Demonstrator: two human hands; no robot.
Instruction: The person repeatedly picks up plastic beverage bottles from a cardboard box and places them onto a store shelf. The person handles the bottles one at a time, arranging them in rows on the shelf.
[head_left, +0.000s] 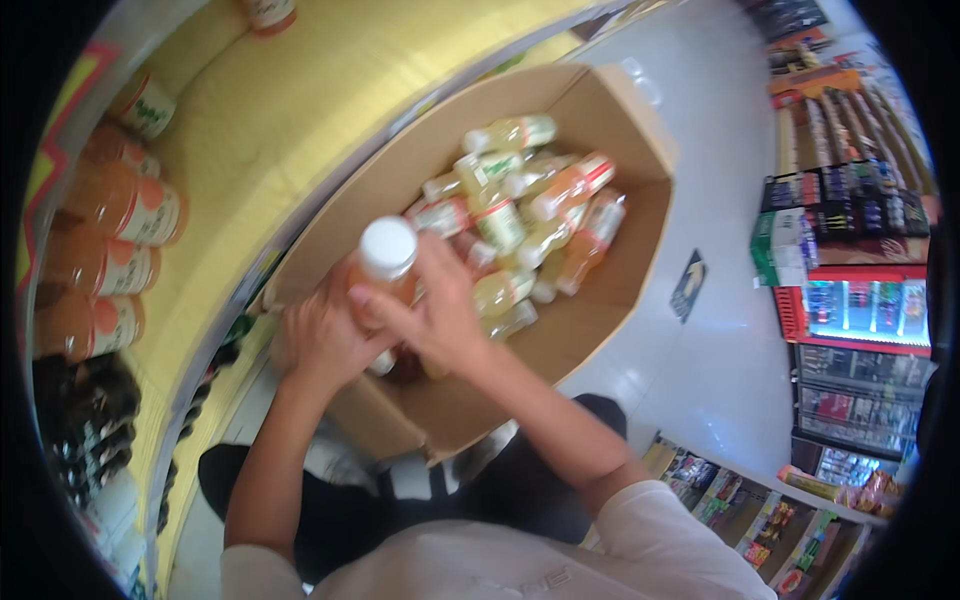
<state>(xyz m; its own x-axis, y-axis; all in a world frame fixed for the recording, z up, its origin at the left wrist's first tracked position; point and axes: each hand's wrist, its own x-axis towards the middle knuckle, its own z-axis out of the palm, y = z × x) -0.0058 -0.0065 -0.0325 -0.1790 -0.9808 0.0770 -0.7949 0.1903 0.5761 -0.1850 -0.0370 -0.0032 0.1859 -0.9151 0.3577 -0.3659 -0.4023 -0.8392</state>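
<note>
Upright above the near left part of an open cardboard box (420, 412) is a plastic bottle of orange drink (387, 259) with a white cap. My right hand (442, 311) grips its right side, thumb across the front. From the left, my left hand (322, 330) closes around the lower part; its fingertips are partly hidden and blurred. Inside the box lie many jumbled bottles, among them a pale yellow drink bottle (491, 206) and an orange drink bottle (592, 240). Their labels bear writing.
On the left, a shelf covered in yellow (247, 150) carries orange drink bottles (120, 266) and dark bottles (86, 412). A grey floor (652, 360) with an arrow sticker (688, 285) extends right of the box. Farther right stand product shelves (847, 187) and a lit drinks cooler (862, 311).
</note>
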